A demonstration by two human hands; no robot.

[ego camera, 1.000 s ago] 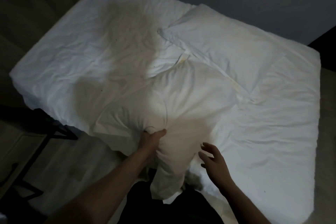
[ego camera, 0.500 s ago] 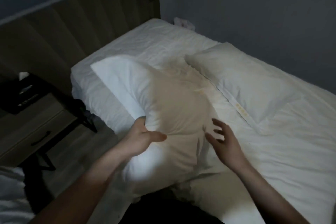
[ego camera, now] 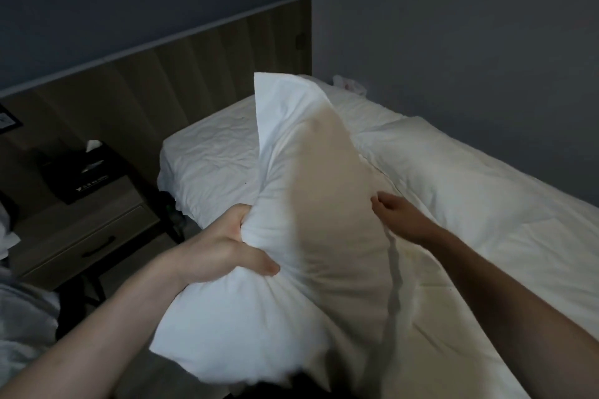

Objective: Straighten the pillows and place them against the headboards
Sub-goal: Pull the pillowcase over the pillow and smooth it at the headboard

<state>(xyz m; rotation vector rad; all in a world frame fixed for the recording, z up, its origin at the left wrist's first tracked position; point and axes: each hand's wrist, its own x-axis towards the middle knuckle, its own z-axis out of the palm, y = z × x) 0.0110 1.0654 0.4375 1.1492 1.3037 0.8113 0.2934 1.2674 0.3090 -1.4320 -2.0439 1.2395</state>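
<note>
Pillows are both away from the headboard [ego camera: 194, 74], so most of the task is left: the left hand [ego camera: 223, 249] grips the raised pillow [ego camera: 308, 204] with curled fingers and thumb sunk in its side, above the bed [ego camera: 210, 159], while the right hand [ego camera: 402, 217], fingers loosely spread, only touches its other edge. The second pillow [ego camera: 453, 178] lies flat along the wall side. White writing on the dark tissue box [ego camera: 81, 172] on the bedside desk [ego camera: 81, 230] is too small to read.
</note>
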